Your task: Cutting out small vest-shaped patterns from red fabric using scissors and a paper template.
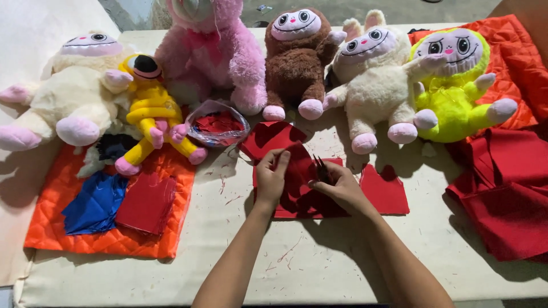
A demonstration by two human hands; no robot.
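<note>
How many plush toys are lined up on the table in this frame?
6: cream plush far left, yellow plush beside it, pink plush, brown plush centre, cream eared plush, lime plush right. More may sit outside the frame.

The pink plush toy [208, 45] loses its head to the top edge; the right hand [341, 187] hides most of the dark scissors [321, 169], and both forearms leave the bottom edge
</note>
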